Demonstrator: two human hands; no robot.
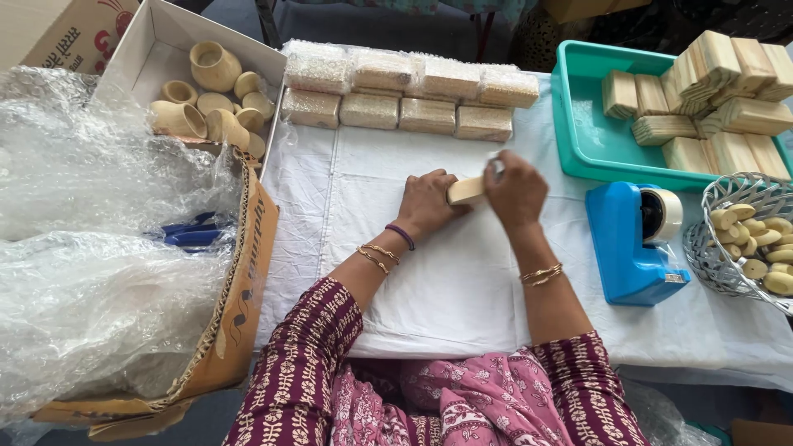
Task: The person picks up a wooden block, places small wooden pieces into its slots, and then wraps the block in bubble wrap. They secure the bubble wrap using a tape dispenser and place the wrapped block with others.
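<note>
A small wooden block [465, 191] sits between both hands on the white-clothed table [429, 281]; the left hand [425, 205] has its grip closed around one end; the right hand [516, 190], blurred, pinches the other end.

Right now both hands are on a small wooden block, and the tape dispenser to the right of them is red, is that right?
Not quite. The head view shows the tape dispenser is blue, not red. The rest holds: left hand and right hand are both on the small wooden block.
</note>
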